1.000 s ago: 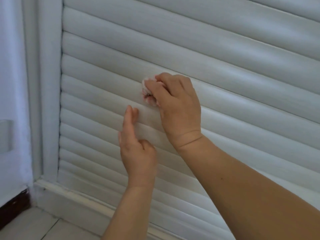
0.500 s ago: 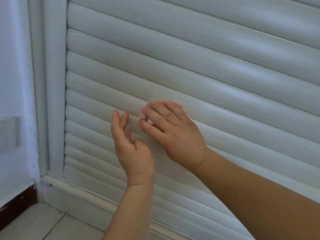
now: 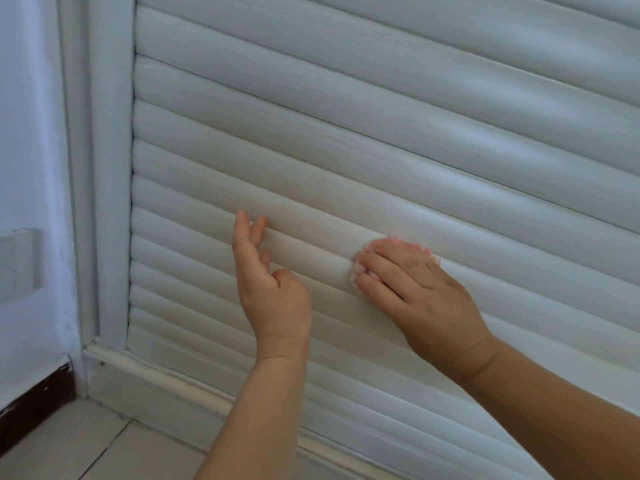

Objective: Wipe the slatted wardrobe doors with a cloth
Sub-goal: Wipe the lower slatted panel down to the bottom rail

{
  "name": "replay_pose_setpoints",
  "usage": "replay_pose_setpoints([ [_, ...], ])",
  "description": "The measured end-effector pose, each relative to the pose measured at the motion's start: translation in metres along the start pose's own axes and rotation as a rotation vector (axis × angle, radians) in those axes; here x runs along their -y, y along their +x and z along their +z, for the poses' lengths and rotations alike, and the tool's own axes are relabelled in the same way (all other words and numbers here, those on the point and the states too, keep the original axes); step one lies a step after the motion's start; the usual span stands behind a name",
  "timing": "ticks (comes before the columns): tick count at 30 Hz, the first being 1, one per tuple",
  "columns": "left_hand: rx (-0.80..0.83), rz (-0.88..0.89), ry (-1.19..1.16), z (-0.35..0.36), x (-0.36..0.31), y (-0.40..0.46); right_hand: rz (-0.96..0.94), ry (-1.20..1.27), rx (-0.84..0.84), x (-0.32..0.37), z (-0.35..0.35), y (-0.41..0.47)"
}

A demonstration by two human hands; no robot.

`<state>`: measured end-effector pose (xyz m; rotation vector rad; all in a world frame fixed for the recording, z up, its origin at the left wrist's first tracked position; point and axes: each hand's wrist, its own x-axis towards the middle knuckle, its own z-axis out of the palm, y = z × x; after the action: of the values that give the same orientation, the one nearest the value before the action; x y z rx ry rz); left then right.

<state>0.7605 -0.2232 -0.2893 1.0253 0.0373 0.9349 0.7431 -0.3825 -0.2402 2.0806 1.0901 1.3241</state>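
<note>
Slatted wardrobe door is filling nearly the whole head view, its white rounded slats running across and tilting down to the right, and the cloth is sitting low on it, toward the middle. Only a small pink-and-white wad is peeking out at the fingertips and along the upper edge of the right hand. That hand is lying flat, fingers stretched out and pressing the wad against a slat rather than curling round it, so nothing is really gripping the cloth; pressure alone is keeping it there. Over to the side, the left hand is standing edge-on to the door, fingers straight and loosely apart, holding nothing, its fingertips just reaching a slat, though whether they are actually touching I cannot tell.

Now the risks. With so little cloth showing, bare fingers are probably doing part of the rubbing, which could be leaving smears instead of lifting dust. A flat palm is likely riding only the crowns of the slats, so the grooves between them may be getting skipped. Ease off the pressure and the wad could be dropping to the tiled floor below. Near the door frame, the left hand may be getting in the way of a stroke heading toward that side.
</note>
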Motion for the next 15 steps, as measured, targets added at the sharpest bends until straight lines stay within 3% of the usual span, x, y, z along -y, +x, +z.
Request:
replay_pose_setpoints([
  [8, 0.0, -0.029, -0.024, -0.001, -0.004, -0.001, 0.076, 0.007, -0.048, 0.011, 0.005, -0.009],
  [15, -0.148, -0.079, -0.04, -0.01, -0.002, 0.009, 0.03, -0.022, -0.133, 0.024, 0.02, 0.029],
])
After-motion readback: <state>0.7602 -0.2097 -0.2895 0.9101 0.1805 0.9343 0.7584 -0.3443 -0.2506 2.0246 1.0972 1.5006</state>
